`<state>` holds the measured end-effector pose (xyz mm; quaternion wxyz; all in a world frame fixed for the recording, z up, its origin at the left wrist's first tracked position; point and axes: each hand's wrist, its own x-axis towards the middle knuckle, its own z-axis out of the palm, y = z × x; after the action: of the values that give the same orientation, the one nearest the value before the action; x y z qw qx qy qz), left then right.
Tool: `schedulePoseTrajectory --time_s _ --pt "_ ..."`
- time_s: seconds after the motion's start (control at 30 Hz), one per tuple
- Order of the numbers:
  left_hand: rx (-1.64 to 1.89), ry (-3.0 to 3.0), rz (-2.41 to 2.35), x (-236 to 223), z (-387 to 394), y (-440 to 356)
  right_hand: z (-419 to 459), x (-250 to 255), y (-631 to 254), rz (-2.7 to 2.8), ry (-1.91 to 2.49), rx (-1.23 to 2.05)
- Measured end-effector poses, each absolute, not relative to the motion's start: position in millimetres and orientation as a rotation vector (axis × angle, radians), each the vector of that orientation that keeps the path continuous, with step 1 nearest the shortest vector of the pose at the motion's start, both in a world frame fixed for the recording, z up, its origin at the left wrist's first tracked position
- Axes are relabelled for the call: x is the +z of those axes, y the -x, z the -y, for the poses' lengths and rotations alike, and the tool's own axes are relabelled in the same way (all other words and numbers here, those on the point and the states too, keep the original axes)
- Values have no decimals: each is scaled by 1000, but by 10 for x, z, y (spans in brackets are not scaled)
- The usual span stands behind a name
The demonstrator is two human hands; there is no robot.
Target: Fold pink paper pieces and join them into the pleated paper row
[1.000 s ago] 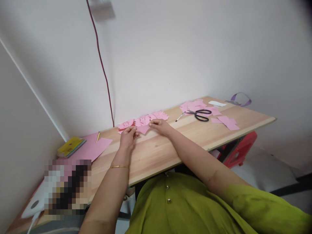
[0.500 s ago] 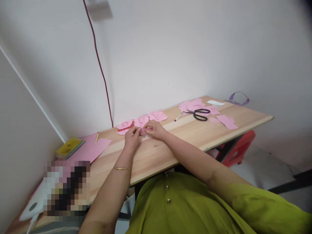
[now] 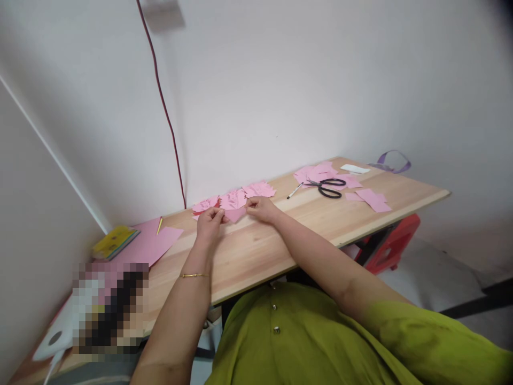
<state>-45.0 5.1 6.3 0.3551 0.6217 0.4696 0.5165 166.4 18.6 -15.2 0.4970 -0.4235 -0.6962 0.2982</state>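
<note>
Between my two hands a small piece of pink paper (image 3: 234, 215) is stretched out just above the wooden table (image 3: 256, 256). My left hand (image 3: 210, 223) pinches its left edge between thumb and fingers. At its right end, my right hand (image 3: 261, 209) grips the paper with closed fingertips. Right behind the hands, several crinkled pink paper pieces with jagged edges (image 3: 259, 189) lie in a row along the wall. A red strip (image 3: 217, 204) shows among the left ones, partly hidden by my left hand.
Black-handled scissors (image 3: 329, 188) and a marker (image 3: 295, 190) lie by a pile of pink papers (image 3: 316, 171) at the right. Two pink slips (image 3: 374, 200) are nearer the front edge. Left are a pink sheet (image 3: 166, 243), a yellow pencil (image 3: 159, 225) and a yellow pack (image 3: 114, 241).
My hands have moved apart, the left one shifting leftward. The pink paper, bunched between the fingers before, is now spread open and shows more of its surface.
</note>
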Motion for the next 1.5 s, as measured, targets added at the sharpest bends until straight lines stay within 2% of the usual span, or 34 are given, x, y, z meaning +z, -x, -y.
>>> schedulePoseTrajectory --time_s 0.47,0.63,0.83,1.03,1.2,1.5 --pt "1461 -1378 -1317 90 -67 467 -239 -109 -1767 1512 1213 585" --pt "1391 -1547 -1309 114 -30 479 -191 -88 -1710 1637 1005 548" --pt "1269 -1614 -1245 107 31 371 -112 -146 -1572 1824 911 745" --pt "1348 -1373 -1055 72 60 310 -74 -107 -1588 1779 915 828" --pt "1110 -1465 -1090 16 102 268 -55 -81 -1578 1729 921 871" --pt "1163 -1373 -1088 25 101 257 -34 -36 -1605 1680 908 938"
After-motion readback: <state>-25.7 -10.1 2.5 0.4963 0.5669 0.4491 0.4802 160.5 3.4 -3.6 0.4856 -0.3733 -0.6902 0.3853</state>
